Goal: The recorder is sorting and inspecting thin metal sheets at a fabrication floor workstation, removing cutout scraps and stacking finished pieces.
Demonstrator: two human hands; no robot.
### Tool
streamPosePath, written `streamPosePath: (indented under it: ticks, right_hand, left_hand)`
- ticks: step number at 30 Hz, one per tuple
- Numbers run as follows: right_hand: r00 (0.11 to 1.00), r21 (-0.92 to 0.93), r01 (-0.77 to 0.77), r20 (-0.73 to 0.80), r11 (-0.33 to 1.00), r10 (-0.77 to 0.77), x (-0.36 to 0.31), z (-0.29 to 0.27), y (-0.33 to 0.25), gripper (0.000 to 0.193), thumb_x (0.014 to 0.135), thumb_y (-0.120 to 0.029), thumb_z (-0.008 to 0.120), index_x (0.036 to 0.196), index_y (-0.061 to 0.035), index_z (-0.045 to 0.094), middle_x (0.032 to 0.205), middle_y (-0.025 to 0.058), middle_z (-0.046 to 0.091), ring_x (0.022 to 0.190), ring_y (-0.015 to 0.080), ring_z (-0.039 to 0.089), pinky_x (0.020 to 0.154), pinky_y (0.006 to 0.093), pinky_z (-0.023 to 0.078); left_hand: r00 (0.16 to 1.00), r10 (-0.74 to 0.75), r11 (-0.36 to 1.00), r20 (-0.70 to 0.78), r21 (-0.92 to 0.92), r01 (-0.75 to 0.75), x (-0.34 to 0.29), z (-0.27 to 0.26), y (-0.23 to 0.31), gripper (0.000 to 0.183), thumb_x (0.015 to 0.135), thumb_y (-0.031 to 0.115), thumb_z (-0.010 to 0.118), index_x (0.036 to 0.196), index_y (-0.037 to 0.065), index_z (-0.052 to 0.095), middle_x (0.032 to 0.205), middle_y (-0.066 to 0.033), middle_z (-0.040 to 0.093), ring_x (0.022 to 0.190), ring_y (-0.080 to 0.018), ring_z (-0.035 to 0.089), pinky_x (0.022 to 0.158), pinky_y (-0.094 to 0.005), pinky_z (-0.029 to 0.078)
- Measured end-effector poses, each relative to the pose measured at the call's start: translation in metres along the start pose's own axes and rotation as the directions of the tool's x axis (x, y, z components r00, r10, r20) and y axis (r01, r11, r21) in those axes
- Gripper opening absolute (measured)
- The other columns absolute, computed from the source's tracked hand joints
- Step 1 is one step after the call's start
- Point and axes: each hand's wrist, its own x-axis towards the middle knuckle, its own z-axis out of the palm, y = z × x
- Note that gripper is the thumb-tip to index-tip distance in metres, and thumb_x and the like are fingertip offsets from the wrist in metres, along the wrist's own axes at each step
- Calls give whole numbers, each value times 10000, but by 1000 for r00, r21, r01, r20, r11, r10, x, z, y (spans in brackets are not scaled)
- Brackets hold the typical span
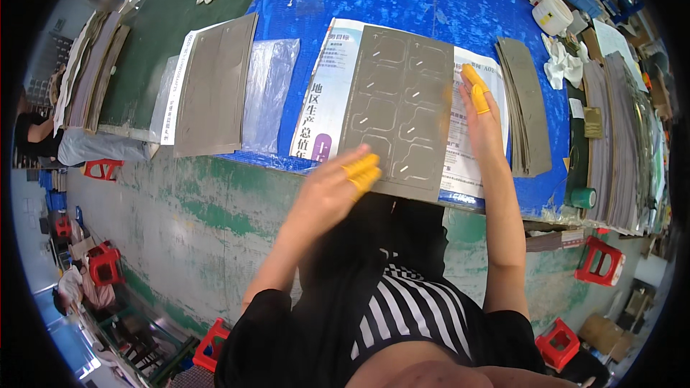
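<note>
A grey-brown board (402, 111) with rows of cut outlines lies on a printed newspaper sheet (327, 93). At the board's near left corner is my left hand (334, 187), smeared by motion, with yellow finger cots on two fingers. Its fingertips overlap the board's edge; whether they grip it cannot be made out. Just past the board's right edge, my right hand (481, 111) is over the newspaper, its fingers stretched away from me and also wearing yellow finger cots. Nothing shows in the right hand.
A stack of grey boards (215, 90) sits at left beside clear plastic film (269, 93). More boards (525, 108) stand in a fanned pile at right. A white tub (552, 14), crumpled white cloth (564, 63) and green tape roll (583, 197) lie farther right. Red stools (600, 260) stand below.
</note>
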Motion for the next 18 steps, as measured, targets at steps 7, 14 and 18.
streamPosePath:
  ticks: [7, 14, 18]
  right_hand:
    - [1000, 9, -1, -15, 1000, 1, 1, 2, 1, 435, 958, -209, 392, 1296, 63, 367, 1343, 156, 391, 1268, 218, 359, 1081, 324, 267]
    - [1000, 102, 7, -22, 995, -4, 5, -4, 9, 391, 966, -159, 352, 1275, 77, 381, 1321, 166, 414, 1233, 230, 402, 1063, 333, 300]
    - [998, 79, 2, -63, 997, 3, 2, 1, 3, 383, 973, -144, 319, 1265, 96, 377, 1320, 176, 411, 1222, 253, 414, 1053, 341, 322]
  left_hand:
    - [915, -282, 869, -287, 328, 371, -46, -101, -55, 249, 703, -59, 633, 945, -2, 647, 1027, -133, 637, 937, -269, 614, 783, -328, 491]
    - [853, -408, 774, -326, 372, 512, -80, -145, -77, 188, 708, -33, 638, 893, -5, 654, 999, -134, 643, 893, -264, 621, 775, -325, 484]
    - [851, -427, 774, -307, 362, 519, -84, -145, -94, 198, 695, -9, 664, 893, 1, 657, 991, -126, 646, 956, -261, 613, 793, -329, 478]
